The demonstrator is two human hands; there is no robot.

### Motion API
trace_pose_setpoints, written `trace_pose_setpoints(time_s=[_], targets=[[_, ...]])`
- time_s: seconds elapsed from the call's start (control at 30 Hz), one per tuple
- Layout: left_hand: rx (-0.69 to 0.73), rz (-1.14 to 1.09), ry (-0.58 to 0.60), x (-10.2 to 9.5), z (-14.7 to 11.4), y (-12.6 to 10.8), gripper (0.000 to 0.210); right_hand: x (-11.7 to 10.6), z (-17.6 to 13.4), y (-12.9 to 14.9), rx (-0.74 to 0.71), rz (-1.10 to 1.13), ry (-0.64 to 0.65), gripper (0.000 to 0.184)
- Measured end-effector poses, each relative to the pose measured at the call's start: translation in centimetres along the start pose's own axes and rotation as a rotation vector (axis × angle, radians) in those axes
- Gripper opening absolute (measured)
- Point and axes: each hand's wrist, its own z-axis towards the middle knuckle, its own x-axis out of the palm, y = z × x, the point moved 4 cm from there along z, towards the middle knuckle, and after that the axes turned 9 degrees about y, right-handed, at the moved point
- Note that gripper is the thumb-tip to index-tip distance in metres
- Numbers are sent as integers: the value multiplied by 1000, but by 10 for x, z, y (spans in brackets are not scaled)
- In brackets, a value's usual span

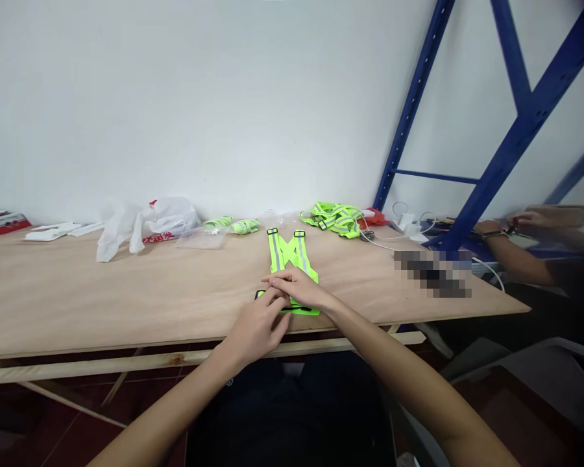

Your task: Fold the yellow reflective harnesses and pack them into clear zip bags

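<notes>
A neon yellow-green reflective vest point(289, 250) with grey stripes lies on the wooden table in front of me, its straps crossed and two black buckles at the far end. Over its middle rests my right hand point(299, 287), fingers stretched out flat to the left and partly above the left fingers. My left hand point(260, 324) is at the vest's near left edge, fingers curled onto the fabric beside a black buckle point(259, 294). What lies under both hands is hidden.
More reflective vests point(338, 218) lie heaped at the back right, beside cables and chargers point(409, 224). Folded vests point(244, 226), clear plastic point(202, 239) and white bags point(170, 217) line the back. A blue rack post point(496, 155) stands right, near another person's arm point(516, 256).
</notes>
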Motion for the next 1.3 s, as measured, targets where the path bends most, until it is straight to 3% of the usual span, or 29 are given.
trace_pose_setpoints(time_s=[0.13,0.23,0.37,0.53,0.73,0.93,1.2,1.3], targets=[[-14,88,37,12,-4,-3,19,-18,-36,12,-86,-250,-268,32],[-14,156,74,14,-4,-8,21,-41,-66,12,100,-530,-450,36],[-65,204,110,13,1,-9,27,-46,-71,2,253,-694,-278,34],[-111,216,169,9,11,-7,29,-35,-59,-10,209,-825,-234,40],[-106,185,154,10,23,0,25,-30,-62,-16,151,-727,-174,44],[-112,135,199,25,27,9,39,-31,-75,-18,192,-704,-248,44],[-101,72,272,25,14,13,52,-35,-86,-20,-16,-724,-274,37],[-98,73,289,20,7,14,58,-38,-85,-20,-96,-739,-366,33]])
